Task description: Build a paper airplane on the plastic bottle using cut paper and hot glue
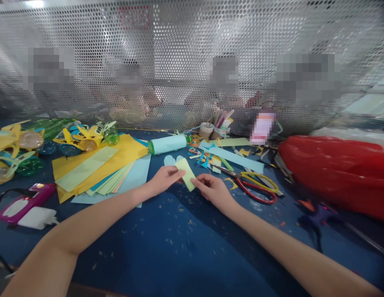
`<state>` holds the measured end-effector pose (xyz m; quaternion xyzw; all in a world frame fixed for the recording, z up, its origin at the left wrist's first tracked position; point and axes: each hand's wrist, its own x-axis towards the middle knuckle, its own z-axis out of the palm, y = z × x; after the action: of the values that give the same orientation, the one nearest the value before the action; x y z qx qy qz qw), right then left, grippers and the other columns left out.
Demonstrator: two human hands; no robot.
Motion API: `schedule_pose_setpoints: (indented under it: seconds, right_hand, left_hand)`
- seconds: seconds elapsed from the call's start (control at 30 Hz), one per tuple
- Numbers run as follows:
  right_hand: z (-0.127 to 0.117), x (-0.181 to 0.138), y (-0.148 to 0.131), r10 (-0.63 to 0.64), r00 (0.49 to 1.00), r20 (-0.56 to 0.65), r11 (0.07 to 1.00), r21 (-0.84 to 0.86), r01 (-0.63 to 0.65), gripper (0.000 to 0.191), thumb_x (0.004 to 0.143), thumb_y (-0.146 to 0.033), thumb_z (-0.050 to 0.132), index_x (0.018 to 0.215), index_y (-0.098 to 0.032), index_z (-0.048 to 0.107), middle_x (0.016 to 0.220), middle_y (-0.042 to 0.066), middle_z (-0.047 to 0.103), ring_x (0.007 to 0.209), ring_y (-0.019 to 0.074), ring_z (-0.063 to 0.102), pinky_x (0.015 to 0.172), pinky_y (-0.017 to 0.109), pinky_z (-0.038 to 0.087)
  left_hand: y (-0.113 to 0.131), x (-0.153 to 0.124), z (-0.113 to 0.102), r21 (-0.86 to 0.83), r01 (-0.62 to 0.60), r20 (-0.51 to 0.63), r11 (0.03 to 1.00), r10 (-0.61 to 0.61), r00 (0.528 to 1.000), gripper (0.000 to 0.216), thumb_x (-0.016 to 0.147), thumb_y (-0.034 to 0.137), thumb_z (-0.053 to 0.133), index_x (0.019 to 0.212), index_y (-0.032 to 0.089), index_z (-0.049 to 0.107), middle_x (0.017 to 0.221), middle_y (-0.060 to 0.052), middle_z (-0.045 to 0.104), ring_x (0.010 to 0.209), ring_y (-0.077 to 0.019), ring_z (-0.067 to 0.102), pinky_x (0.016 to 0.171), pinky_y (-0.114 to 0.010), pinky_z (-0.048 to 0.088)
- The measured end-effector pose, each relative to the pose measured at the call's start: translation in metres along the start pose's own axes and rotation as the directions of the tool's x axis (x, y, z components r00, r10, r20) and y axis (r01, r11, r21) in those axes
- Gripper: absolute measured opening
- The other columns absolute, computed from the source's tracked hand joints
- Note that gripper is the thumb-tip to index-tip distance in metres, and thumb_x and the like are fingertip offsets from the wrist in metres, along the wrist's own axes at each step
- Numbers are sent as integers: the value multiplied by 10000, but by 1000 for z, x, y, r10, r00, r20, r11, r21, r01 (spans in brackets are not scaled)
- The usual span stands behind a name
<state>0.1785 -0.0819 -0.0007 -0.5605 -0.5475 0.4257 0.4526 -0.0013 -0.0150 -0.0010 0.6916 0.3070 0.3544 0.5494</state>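
Note:
A small light green piece of paper (186, 174) is held above the blue table between my two hands. My left hand (166, 180) pinches its upper left end, and my right hand (212, 189) grips its lower right corner. Just behind the paper lie light blue rounded paper cutouts (170, 160), partly hidden by it. Farther back, a green plastic bottle wrapped in light blue paper (168, 144) lies on its side. Scissors with red and yellow handles (246, 181) rest to the right of my right hand, blades pointing left.
Yellow sheets (130, 147) and fanned paper strips (113, 180) lie left. Decorated bottle pieces (83, 138) stand behind them. A purple power strip (26, 204) is at the left edge. Paper scraps (204, 157), a red bag (334, 165) and a glue gun (323, 212) lie right.

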Motion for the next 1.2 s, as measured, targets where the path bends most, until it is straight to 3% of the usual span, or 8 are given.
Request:
schedule_pose_setpoints:
  seconds: [0.07,0.2,0.37,0.5,0.67,0.9,1.2]
  right_hand:
    - [0,0,0,-4,1000,12,1000,-14,4,418,659,-585,692,671,-194,544,474,-74,408,368,59,335,370,224,257]
    - [-1,0,3,-42,999,8,998,-39,42,399,688,-574,676,736,-201,543,509,-71,400,398,70,339,385,233,274]
    - [-3,1,3,-137,990,-25,977,-168,131,432,755,-563,611,1006,-213,588,672,-27,490,539,111,438,511,257,401]
    - [-5,2,5,-168,986,12,939,-304,163,403,772,-580,571,871,-195,641,767,29,561,662,153,501,637,299,431]
    - [-5,2,6,-166,986,2,937,-311,159,392,774,-581,561,739,-193,602,651,-4,497,591,137,447,582,286,392]
    - [-4,3,6,-180,984,3,939,-298,173,397,754,-598,575,708,-204,585,623,-13,467,575,135,429,557,279,372]
    - [-4,4,9,-161,987,15,938,-309,158,407,721,-617,599,701,-210,585,579,-23,449,534,128,402,505,269,341]
  left_hand:
    - [1,0,1,58,-6,-27,998,8,1000,427,754,552,599,634,143,631,646,-49,671,681,-208,663,688,-325,532]
    - [1,1,2,4,0,-50,1000,0,999,426,752,557,602,631,151,640,649,-45,683,667,-209,666,682,-330,543]
    - [0,1,2,-71,17,-45,997,-20,999,425,724,571,629,659,152,662,644,-44,685,663,-204,663,692,-337,549]
    - [0,1,2,-73,24,-35,997,-27,999,449,716,589,627,618,152,645,618,-35,675,645,-199,660,677,-329,547]
    - [1,1,1,-46,23,-13,999,-24,1000,412,730,544,644,644,142,663,622,-45,682,648,-198,664,674,-318,542]
    - [-1,0,-1,-24,4,-5,1000,-4,1000,421,767,546,604,668,145,684,659,-58,698,657,-194,666,686,-308,536]
    - [-6,3,-3,-108,-31,-145,994,15,989,378,754,524,627,758,154,706,697,-24,681,655,-172,632,662,-290,522]
